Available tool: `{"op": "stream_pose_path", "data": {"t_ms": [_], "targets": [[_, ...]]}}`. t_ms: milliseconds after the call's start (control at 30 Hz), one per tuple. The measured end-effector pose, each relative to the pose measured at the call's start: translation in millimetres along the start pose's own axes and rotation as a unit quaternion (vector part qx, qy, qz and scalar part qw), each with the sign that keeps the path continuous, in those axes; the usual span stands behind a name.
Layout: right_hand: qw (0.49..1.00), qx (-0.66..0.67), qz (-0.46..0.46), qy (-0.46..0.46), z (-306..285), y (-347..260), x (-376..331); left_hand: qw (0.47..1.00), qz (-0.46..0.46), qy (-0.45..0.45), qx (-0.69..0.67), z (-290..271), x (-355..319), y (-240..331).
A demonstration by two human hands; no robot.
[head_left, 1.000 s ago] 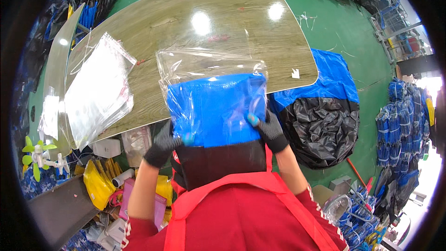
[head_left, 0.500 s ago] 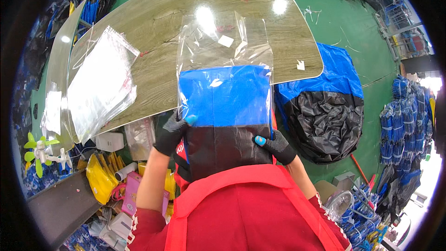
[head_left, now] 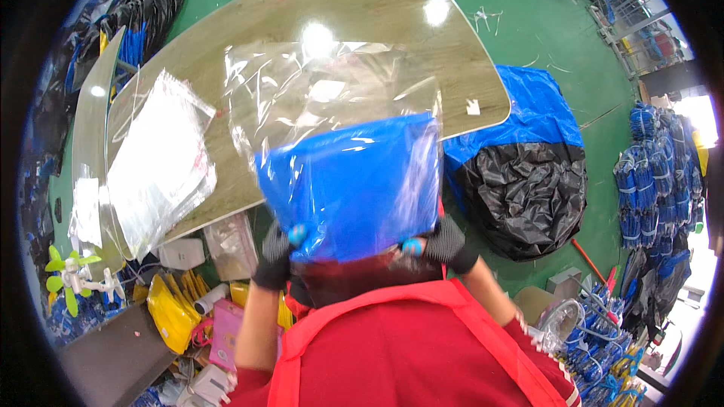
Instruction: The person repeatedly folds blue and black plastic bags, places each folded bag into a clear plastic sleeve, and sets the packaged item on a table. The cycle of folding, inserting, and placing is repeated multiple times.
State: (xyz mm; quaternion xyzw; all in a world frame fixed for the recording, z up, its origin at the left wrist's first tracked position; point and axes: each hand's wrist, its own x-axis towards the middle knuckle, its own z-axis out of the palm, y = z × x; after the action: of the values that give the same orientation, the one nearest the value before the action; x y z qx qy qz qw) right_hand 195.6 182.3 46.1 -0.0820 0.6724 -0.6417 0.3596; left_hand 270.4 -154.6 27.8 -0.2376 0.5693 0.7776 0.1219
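A folded blue and black sheet of fabric (head_left: 351,181) lies inside a clear plastic bag (head_left: 279,109), whose far end spreads loosely past the cloth. My left hand (head_left: 279,252), in a black glove with bare bluish fingertips, grips the bag's near left edge with the thumb on top. At the near right edge, my right hand (head_left: 445,247) in a matching glove holds it the same way. The black part of the fabric sits close against my red apron (head_left: 392,309). The fingers underneath are hidden.
Beyond the bag stretches a wood-patterned table (head_left: 377,7). A pile of clear bags (head_left: 162,158) rests on its left side. To the right a stuffed blue and black sack (head_left: 520,181) stands on the green floor (head_left: 543,38). A small green-bladed fan (head_left: 72,279) is at the far left.
The bagged fabric has come nearer my body and tilted, its left side lower. The plastic's far end has fanned out leftward. Both hands keep their hold.
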Motion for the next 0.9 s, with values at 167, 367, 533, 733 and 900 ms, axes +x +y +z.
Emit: {"op": "stream_pose_path", "data": {"t_ms": [167,367,533,733,900], "targets": [[0.987,0.114,0.107,0.019,15,29,-28,0.981,0.134,0.012,0.143,7,-55,-85],[0.985,0.149,0.049,0.076,9,76,-45,0.984,-0.080,-0.158,0.011,-2,-30,-37],[0.986,0.009,0.126,-0.110,-13,26,-28,1.000,-0.023,-0.013,-0.014,22,-11,1],[0.994,0.101,-0.010,0.036,-12,-22,24,0.979,-0.041,-0.149,0.135,21,-16,-16],[0.989,-0.096,0.011,-0.115,3,-26,17,0.998,0.020,-0.043,-0.050,-8,8,-6]]}}
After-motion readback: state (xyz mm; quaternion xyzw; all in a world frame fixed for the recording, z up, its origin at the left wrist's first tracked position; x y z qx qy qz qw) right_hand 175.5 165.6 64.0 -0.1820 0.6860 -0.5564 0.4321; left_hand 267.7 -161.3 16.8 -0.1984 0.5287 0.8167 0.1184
